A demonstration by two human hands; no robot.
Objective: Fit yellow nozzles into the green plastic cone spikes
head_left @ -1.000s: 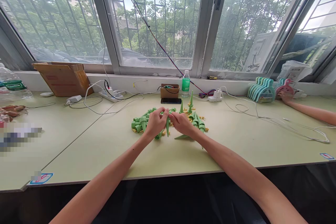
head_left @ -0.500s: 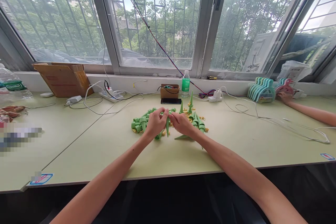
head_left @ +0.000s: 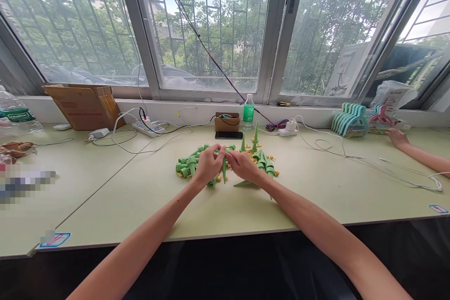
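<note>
My left hand (head_left: 210, 163) is closed around the upper part of a green plastic watering spike (head_left: 224, 171), whose tip points down. Close against it, my right hand (head_left: 243, 164) is closed in a pinch near the spike's top; what its fingers hold is hidden. To the left and behind my left hand lies a pile of green spike parts with ribbed caps (head_left: 183, 167). Beside my right hand are more green spikes (head_left: 269, 167) and small yellow plastic valves (head_left: 276, 173). Two spikes stand point up behind, one being an upright spike (head_left: 256, 135) with a yellow piece.
Behind the pile are a black phone (head_left: 228, 135), a small cardboard box (head_left: 227, 124) and a green-labelled bottle (head_left: 248, 111). White cables (head_left: 330, 146) cross the table. At right stand turquoise hangers (head_left: 349, 121), pink hangers (head_left: 380, 119) and another person's hand (head_left: 399, 138).
The other person's hand has moved right, away from the pink hangers. My two hands stay almost in the same place around the spike.
</note>
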